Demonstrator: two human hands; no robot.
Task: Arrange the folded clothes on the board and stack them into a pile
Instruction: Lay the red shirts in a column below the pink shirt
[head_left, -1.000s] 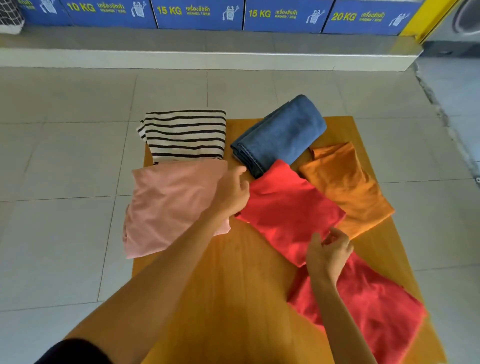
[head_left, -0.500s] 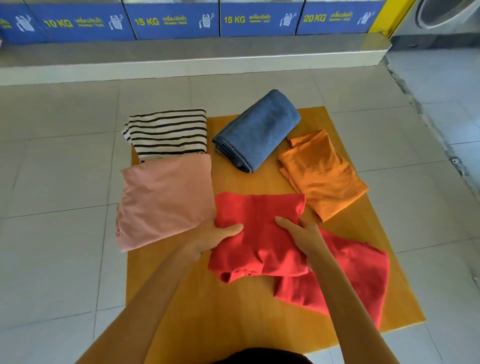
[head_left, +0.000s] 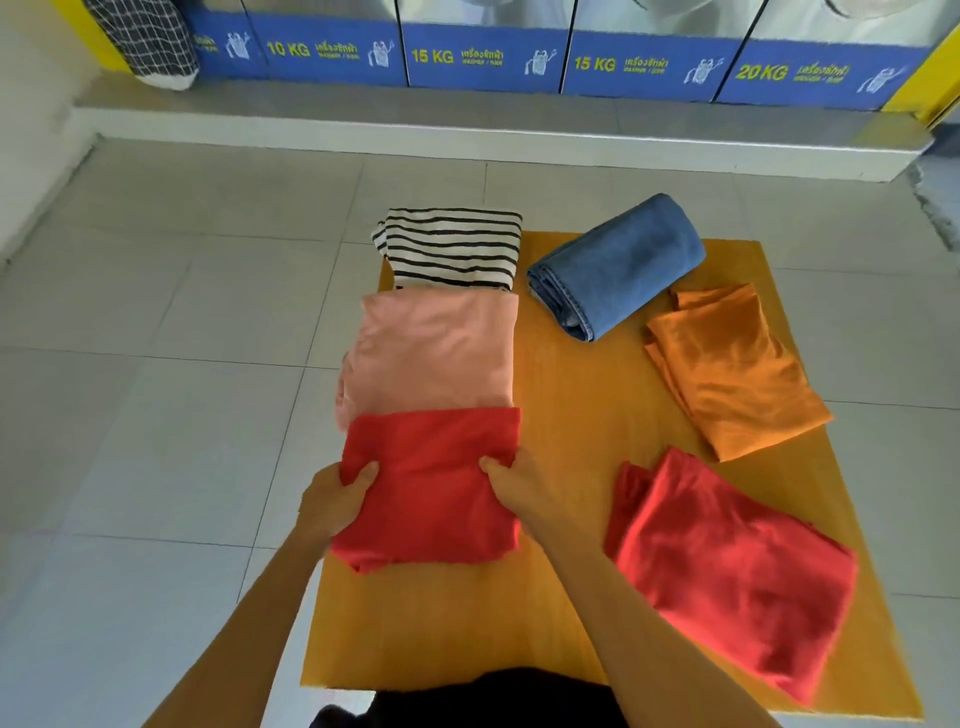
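**Both hands on the red fold, pink just beyond**

Head view: left hand (head_left: 340, 499) and right hand (head_left: 511, 480) each grip a side edge of the red fold (head_left: 431, 488), thumbs on top, fingers tucked under the cloth. It sits at the near left of the board (head_left: 571, 415), straight ahead of the body, and its far edge overlaps the near edge of the pink fold (head_left: 436, 353). Its long axis runs roughly left to right, between the two hands. Pink lies directly past it, away from the person, with the striped fold (head_left: 452, 247) beyond that; the three form a line running away from the body. Both hands are about equally near pink; the forearms reach forward and converge slightly, wrists low.

Well apart to the right lie the jeans (head_left: 618, 265), the orange fold (head_left: 732, 369) and a second red fold (head_left: 727, 566), the right arm nearer them.

Likely next: a straight push or lift forward would land red squarely on pink. Soft cloth may sag at the near edge, which already looks ragged
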